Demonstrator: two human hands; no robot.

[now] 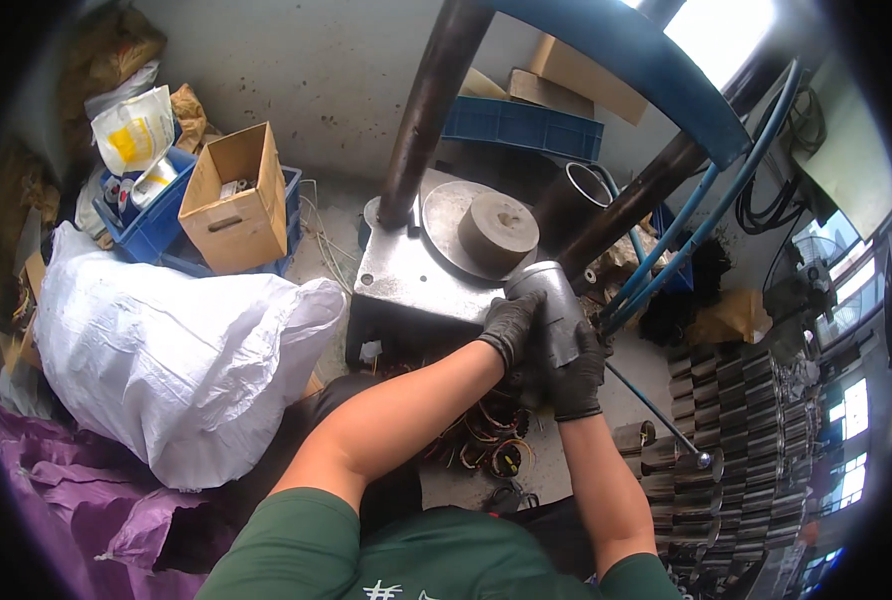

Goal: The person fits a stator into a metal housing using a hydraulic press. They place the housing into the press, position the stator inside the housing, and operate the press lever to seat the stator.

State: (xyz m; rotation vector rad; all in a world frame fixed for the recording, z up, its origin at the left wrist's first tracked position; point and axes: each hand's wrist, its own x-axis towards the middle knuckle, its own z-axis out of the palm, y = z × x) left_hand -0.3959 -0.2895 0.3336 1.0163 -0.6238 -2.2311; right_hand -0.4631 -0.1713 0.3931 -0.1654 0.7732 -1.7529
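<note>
A grey metal cylindrical housing (554, 305) is held tilted between my two hands, at the front right corner of a steel press bed (398, 282). My left hand (512, 328), in a dark glove, has its fingers closed against the housing's upper left side. On the lower right side, my right hand (579, 380), also gloved, is wrapped round it. Just beyond the housing, a thick round steel block (501, 232) sits on a round plate (444, 212) on the bed. What is inside the housing cannot be seen.
Dark press columns (434, 110) rise from the bed under a blue frame (636, 50). Rows of metal cylinders (736, 440) stand at right, beside a lever rod (656, 410). Wound copper parts (496, 440) lie below. At left are a white sack (176, 350) and a wooden box (236, 215).
</note>
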